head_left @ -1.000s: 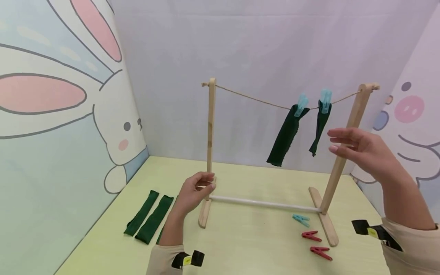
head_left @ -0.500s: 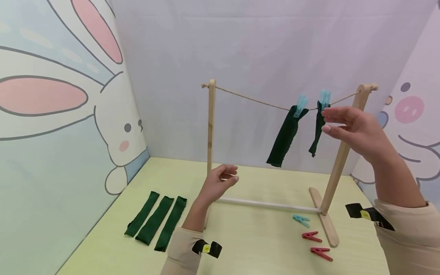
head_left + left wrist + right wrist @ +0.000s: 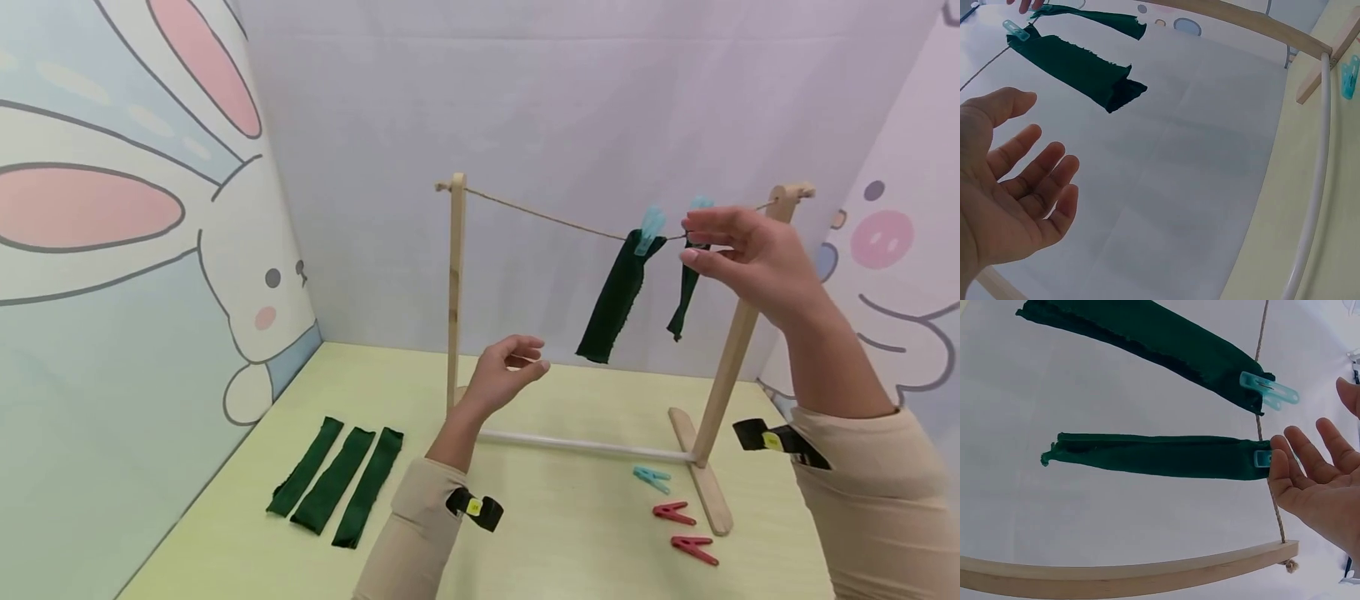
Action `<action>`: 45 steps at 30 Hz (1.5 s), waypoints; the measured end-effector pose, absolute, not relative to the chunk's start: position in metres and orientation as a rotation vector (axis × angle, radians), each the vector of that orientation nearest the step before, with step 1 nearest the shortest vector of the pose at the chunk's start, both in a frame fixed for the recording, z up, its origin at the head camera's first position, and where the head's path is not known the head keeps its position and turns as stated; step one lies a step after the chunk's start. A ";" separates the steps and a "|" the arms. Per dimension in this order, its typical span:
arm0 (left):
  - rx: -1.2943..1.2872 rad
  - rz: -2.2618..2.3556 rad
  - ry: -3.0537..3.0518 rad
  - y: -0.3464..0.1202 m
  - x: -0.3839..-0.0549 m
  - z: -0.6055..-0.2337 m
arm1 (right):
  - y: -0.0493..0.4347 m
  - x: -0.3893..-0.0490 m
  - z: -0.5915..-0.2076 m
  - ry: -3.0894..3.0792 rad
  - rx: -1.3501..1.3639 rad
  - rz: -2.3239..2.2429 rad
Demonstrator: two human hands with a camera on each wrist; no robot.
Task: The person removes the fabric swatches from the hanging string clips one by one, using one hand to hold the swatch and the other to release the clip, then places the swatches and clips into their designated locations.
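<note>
Two dark green cloth strips hang from a twine line, each held by a light blue clothespin. The wider strip (image 3: 611,300) hangs left under its clothespin (image 3: 650,231); the narrower strip (image 3: 684,300) is to its right. My right hand (image 3: 757,258), fingers relaxed and thumb apart, is in front of the narrower strip's top, partly hiding its clothespin (image 3: 1262,459); whether it touches cannot be told. Lower and left, my left hand (image 3: 506,375) hovers in front of the rack with loosely bent fingers (image 3: 1041,169), holding nothing, below the hanging wider strip (image 3: 1072,69).
A wooden rack with a left post (image 3: 456,292), right post (image 3: 723,383) and white bottom bar (image 3: 585,444) carries the twine (image 3: 547,212). Three green strips (image 3: 333,483) lie at left on the table. A blue clothespin (image 3: 652,478) and two red clothespins (image 3: 674,512) lie near the right foot.
My left hand has moved right and up, away from the strips on the table. My right hand has risen and shifted left to the narrower strip's clothespin.
</note>
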State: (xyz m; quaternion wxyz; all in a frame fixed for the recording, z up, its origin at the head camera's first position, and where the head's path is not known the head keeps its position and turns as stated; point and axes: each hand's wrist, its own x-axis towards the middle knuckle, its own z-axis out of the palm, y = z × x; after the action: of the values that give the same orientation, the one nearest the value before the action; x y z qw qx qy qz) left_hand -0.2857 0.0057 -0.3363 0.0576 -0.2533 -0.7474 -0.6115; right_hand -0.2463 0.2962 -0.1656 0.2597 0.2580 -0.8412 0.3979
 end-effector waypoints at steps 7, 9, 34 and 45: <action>-0.742 -1.892 -2.303 0.023 -0.296 -0.337 | 0.288 -0.252 -0.159 -2.271 0.700 1.081; -0.735 -1.908 -2.311 0.029 -0.299 -0.339 | 0.286 -0.253 -0.159 -2.281 0.690 1.089; -0.689 -2.160 -2.131 0.071 -0.293 -0.336 | 0.262 -0.259 -0.155 -2.502 0.549 0.959; -0.672 -2.077 -2.195 0.068 -0.292 -0.333 | 0.269 -0.247 -0.156 -2.358 0.428 0.640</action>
State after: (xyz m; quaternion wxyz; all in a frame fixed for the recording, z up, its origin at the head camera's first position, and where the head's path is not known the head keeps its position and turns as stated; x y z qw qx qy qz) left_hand -0.2922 0.0678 -0.3328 0.0229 -0.2170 -0.7088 -0.6708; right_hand -0.2475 0.2692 -0.1564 0.3243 0.1633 -0.8992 0.2441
